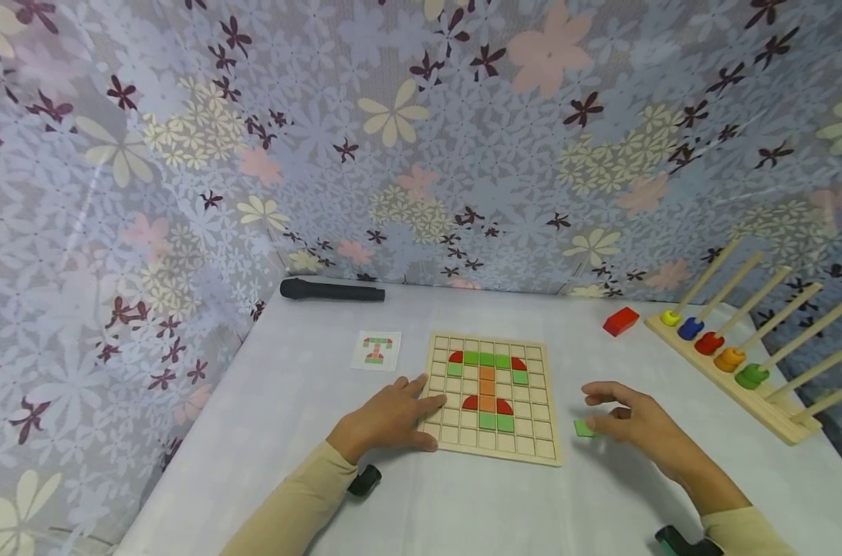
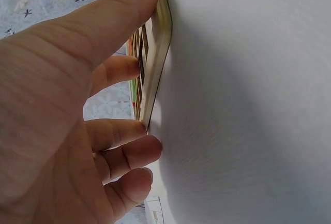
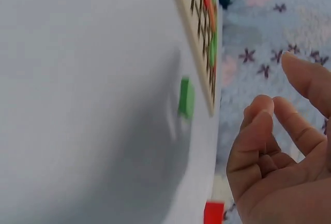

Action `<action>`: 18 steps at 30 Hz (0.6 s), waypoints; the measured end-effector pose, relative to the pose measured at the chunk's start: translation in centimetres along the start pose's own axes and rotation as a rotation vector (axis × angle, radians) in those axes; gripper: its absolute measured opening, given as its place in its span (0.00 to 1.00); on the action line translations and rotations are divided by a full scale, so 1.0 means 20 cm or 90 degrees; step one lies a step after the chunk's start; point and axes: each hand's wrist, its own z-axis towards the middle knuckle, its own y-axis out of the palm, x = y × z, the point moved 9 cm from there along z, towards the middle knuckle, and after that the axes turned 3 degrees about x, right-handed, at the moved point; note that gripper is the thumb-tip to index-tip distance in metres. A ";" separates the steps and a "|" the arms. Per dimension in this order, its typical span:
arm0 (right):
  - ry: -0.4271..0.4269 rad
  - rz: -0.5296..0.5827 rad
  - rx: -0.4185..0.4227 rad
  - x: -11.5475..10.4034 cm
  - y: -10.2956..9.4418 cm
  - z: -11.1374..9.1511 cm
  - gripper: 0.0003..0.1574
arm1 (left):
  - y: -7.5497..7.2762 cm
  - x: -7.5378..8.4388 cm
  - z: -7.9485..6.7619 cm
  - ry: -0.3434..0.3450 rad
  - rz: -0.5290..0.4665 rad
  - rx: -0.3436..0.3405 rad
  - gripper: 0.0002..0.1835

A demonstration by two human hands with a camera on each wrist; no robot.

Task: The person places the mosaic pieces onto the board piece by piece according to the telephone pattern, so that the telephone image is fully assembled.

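A square wooden grid board (image 1: 540, 411) carries green, orange and red tiles forming a pattern. On its left edge rests my left hand (image 1: 397, 413), fingers spread, with the thumb against the near left corner and two fingertips over the rim in the left wrist view. A loose green tile (image 1: 582, 429) lies to the right of the board. My right hand (image 1: 636, 425) hovers over that green tile (image 3: 186, 98), its fingers bent and nothing between them; the right wrist view shows the tile apart from the hand. Left of the board lies a small pattern card (image 1: 377, 351).
At the right stands a wooden peg stand (image 1: 740, 390) with coloured beads at several pegs' feet. A red block (image 1: 620, 321) sits near it. A black microphone-shaped object (image 1: 333, 290) lies at the table's back edge, before a flowered cloth (image 1: 421, 154).
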 end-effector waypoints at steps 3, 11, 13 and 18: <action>0.017 -0.001 0.007 0.06 -0.04 -0.02 0.46 | 0.00 0.00 0.00 -0.001 -0.007 -0.004 0.42; 0.051 -0.028 -0.003 0.14 -0.05 0.00 0.49 | 0.00 0.00 0.00 -0.008 -0.013 -0.009 0.42; 0.051 -0.040 -0.009 0.14 -0.03 0.01 0.48 | 0.00 0.00 0.00 -0.010 -0.017 -0.010 0.42; 0.063 -0.055 -0.017 0.15 -0.01 0.02 0.48 | 0.00 0.00 0.00 -0.008 -0.019 -0.006 0.42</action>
